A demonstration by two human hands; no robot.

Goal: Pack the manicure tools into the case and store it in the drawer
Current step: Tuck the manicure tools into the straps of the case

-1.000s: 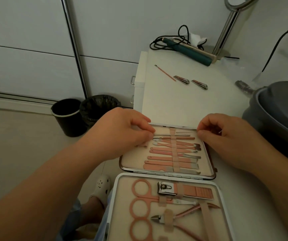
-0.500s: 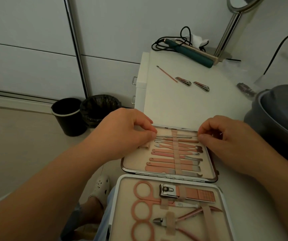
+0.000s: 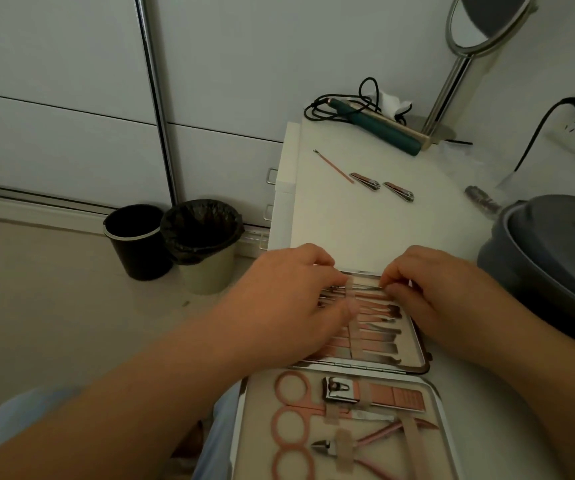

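The manicure case [image 3: 422, 344] lies open on the white table, its far half holding a row of pink tools under an elastic strap [image 3: 352, 327]. My left hand [image 3: 289, 296] covers the tools' left ends and pinches the strap near its top. My right hand [image 3: 438, 289] pinches the right end of a thin metal tool [image 3: 369, 288] in the top slot. The near half [image 3: 435, 393] holds scissors, a clipper and nippers. Loose on the table farther back lie a thin pink stick [image 3: 334, 167] and two nail clippers [image 3: 365, 181] [image 3: 399, 191]. Drawer handles [image 3: 271, 176] show on the table's left side.
A teal hair iron [image 3: 376, 129] with a black cord and a standing mirror [image 3: 480, 22] are at the table's far end. A grey tub [image 3: 556, 244] crowds the right edge, with a small dark object [image 3: 482, 199] beside it. Two bins [image 3: 137, 240] [image 3: 203, 244] stand on the floor at left.
My left hand has slid right from the thin tool's left end to the strap, and now covers the tools' left ends. My right hand stays at the tool's right end.
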